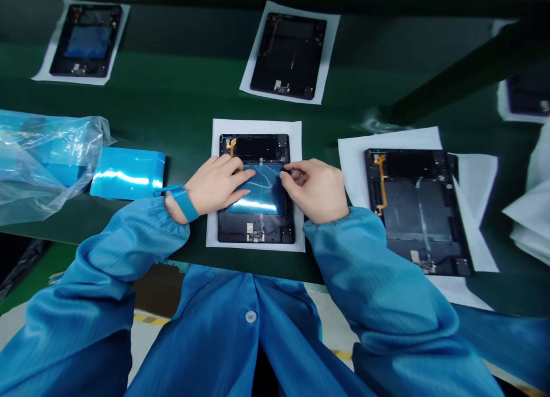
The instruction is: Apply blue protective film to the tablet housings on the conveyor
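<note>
An opened tablet housing [234, 230] lies on a white sheet [258, 126] in front of me. A flat, shiny blue battery [260, 204] sits across its middle, with thin pale lines over its surface. My left hand [217, 182] rests on the battery's left part, fingers stretched out and holding nothing. At the battery's upper right edge, my right hand [317, 189] has thumb and index finger pinched together. Something small and dark shows at those fingertips, too small to name. An orange flex cable [232, 147] runs near the housing's top left.
Left of me lie a blue battery stack [129, 173] and a clear plastic bag [51, 162] of blue pieces. Another opened tablet [416, 208] lies on sheets at right. Further tablets [287, 56] lie at the back. A dark bar [451, 70] slants across the right.
</note>
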{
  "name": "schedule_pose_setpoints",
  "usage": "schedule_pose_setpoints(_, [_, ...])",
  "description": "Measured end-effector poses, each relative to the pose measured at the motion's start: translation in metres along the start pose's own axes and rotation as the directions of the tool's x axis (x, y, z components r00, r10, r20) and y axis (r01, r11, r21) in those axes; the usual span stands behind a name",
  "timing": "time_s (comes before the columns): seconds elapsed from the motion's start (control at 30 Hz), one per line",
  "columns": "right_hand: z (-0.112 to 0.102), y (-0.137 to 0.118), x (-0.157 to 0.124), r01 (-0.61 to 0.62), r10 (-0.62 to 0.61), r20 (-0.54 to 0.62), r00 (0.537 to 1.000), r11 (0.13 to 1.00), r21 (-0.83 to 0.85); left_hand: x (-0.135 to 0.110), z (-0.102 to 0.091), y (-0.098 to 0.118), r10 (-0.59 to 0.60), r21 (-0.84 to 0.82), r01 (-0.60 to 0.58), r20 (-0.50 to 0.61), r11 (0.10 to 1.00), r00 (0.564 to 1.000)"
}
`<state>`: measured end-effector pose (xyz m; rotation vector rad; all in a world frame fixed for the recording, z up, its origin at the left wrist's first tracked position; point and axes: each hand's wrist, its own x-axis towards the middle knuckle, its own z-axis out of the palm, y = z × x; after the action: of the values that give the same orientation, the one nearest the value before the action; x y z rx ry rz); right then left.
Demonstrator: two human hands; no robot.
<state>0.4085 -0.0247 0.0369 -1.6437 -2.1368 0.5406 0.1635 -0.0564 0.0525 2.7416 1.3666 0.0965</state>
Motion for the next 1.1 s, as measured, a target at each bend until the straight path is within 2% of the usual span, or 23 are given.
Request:
schedule_pose_setpoints(0.27, [0.003, 0.001, 0.001, 0.007, -0.006, -0.009, 1.0, 0.997, 0.081, 0.009, 0.002, 0.008, -0.026, 0.098, 0.02, 0.068, 0.995, 0.997])
schedule_pose_setpoints(0.6, [0.008, 0.009, -0.001, 0.011, 0.001, -0.085, 0.996, 0.99, 0.138, 0.035, -0.015, 0.015, -0.09, 0.089, 0.069, 0.266, 0.994, 0.96])
schedule_pose_setpoints(0.8, [0.009, 0.01, 0.001, 0.031, -0.021, -0.076, 0.997, 0.991, 0.134, 0.044, -0.009, 0.025, -0.148, 0.127, 0.119, 0.248, 0.985, 0.957])
schedule_pose_setpoints(0.9, [0.008, 0.011, -0.001, 0.042, -0.033, -0.092, 0.995, 0.995, 0.094, 0.039, -0.011, 0.021, -0.109, 0.087, 0.09, 0.244, 0.992, 0.963])
schedule_pose_setpoints(0.97, [0.006, 0.008, -0.006, 0.111, -0.107, -0.077, 0.991, 0.993, 0.042, 0.025, -0.014, 0.011, -0.087, 0.026, 0.084, 0.175, 0.996, 0.981])
schedule_pose_setpoints(1.03, [0.004, 0.002, -0.011, 0.282, -0.281, 0.024, 0.959, 0.959, -0.013, 0.005, -0.015, -0.001, -0.151, -0.032, 0.154, 0.081, 0.988, 0.985])
schedule_pose_setpoints(1.07, [0.004, -0.002, -0.014, 0.394, -0.389, 0.109, 0.915, 0.918, -0.032, -0.006, -0.014, -0.007, -0.202, -0.055, 0.205, 0.05, 0.977, 0.978])
schedule_pose_setpoints(1.1, [0.004, -0.007, -0.016, 0.502, -0.485, 0.199, 0.851, 0.864, -0.042, -0.016, -0.012, -0.013, -0.244, -0.074, 0.246, 0.038, 0.966, 0.969])
